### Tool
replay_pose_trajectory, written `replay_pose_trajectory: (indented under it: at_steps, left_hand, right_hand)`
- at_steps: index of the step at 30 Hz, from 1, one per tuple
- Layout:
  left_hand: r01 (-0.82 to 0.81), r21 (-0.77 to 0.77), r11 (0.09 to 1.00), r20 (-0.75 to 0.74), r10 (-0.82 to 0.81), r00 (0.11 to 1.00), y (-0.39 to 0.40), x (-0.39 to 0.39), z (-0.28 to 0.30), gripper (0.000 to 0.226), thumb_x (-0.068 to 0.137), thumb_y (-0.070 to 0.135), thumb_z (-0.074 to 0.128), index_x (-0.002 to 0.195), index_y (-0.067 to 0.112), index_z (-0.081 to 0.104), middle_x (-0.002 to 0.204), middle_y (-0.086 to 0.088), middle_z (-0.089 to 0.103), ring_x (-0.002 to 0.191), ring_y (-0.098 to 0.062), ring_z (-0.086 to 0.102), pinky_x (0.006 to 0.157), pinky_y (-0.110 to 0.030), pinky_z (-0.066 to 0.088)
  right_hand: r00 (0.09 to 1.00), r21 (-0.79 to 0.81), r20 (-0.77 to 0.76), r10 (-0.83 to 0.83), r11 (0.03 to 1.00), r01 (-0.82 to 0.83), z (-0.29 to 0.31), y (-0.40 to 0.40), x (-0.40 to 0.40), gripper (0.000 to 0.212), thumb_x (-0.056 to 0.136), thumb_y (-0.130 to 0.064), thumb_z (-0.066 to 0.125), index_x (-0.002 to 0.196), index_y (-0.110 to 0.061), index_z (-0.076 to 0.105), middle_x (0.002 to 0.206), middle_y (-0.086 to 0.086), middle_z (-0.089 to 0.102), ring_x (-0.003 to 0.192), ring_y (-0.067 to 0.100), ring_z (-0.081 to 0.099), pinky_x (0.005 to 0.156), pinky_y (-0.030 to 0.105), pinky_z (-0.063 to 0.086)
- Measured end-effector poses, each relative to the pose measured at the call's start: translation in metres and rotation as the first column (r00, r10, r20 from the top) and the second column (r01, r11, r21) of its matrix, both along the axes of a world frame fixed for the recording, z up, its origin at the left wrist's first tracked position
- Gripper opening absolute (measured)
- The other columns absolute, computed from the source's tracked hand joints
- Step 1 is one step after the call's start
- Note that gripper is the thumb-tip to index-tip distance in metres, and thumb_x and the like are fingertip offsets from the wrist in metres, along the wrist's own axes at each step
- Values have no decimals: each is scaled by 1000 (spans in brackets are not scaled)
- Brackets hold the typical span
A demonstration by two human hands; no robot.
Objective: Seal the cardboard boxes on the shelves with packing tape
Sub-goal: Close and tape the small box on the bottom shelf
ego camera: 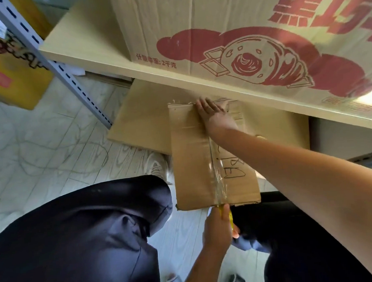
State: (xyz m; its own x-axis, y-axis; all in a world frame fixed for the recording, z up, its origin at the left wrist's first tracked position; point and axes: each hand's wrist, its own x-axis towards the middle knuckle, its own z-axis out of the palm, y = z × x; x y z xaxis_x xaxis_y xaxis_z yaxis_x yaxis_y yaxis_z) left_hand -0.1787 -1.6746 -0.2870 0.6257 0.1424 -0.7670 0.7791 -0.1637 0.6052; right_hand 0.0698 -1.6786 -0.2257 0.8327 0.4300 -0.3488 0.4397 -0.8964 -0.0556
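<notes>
Head camera, looking down from a person's own viewpoint at a shelf unit. A plain brown cardboard box (192, 158) sits low in front of the person, its far end tucked under a pale wooden shelf (84, 53). A strip of clear packing tape (216, 178) runs along the box's middle seam, from the far end to the near edge. The right hand (214, 113) reaches in from the right, fingers straight and flat, pressing down on the tape at the far end of the box. The left hand (218, 228) is at the near edge of the box, its fingers curled around a yellow tape dispenser (227, 216), mostly hidden by the hand. Black handwriting marks the box top beside the tape. On the shelf above stands a large box (228, 29) printed with a red pastry drawing and red characters. Another cardboard box (144, 119) lies beneath the small one. The floor (50, 149) is pale wood-grain tile.
</notes>
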Motion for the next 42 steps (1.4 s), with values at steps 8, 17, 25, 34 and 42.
replay_pose_trajectory:
  at_steps: [8, 17, 25, 34, 42]
  left_hand:
    - [-57, -96, 994, 189, 74, 979, 13, 18, 1, 29, 102, 41, 46, 106, 18, 63, 84, -4, 71, 65, -18, 67, 68, -40, 58]
    - [49, -108, 993, 80, -41, 996, 33, 15, -45, 18, 100, 47, 48, 108, 32, 54, 89, 6, 63, 73, -7, 64, 78, -36, 57]
    - [-58, -245, 968, -76, 40, 996, 49, 48, -95, 62, 78, 50, 79, 119, 10, 55, 95, 1, 57, 80, -12, 54, 60, -15, 40]
    - [-288, -265, 920, -289, 209, 934, 57, 60, -75, 152, 40, 70, 90, 157, 26, 3, 160, -1, 24, 141, -22, 37, 111, -44, 35]
    - [-442, -499, 745, -107, 454, 885, 63, 2, 5, 112, 36, 47, 97, 134, 22, 49, 128, -2, 66, 108, -20, 69, 98, -48, 53]
  right_hand:
    - [931, -87, -180, 317, 938, -336, -25, -69, -103, 122, 67, -93, -3, 153, -7, -18, 159, 11, -26, 147, 23, -25, 123, 43, -6]
    - [951, -38, -76, 300, 952, -303, -47, -67, -93, 124, 67, -93, -12, 155, -7, -9, 163, 11, -13, 150, 27, -17, 121, 53, -6]
    - [928, -74, -58, 368, 925, -372, -48, -69, -89, 119, 82, -70, 54, 154, -3, -13, 162, 19, -14, 149, 37, -14, 119, 60, -4]
    - [931, -86, -61, 359, 928, -363, -18, -60, -79, 89, 97, -56, 43, 156, -3, 2, 164, 19, 6, 151, 37, 3, 122, 51, 11]
    - [966, -25, -77, 248, 968, -251, 65, -48, -101, 75, 99, -57, 37, 155, -10, 23, 157, 9, 33, 144, 26, 33, 111, 41, 38]
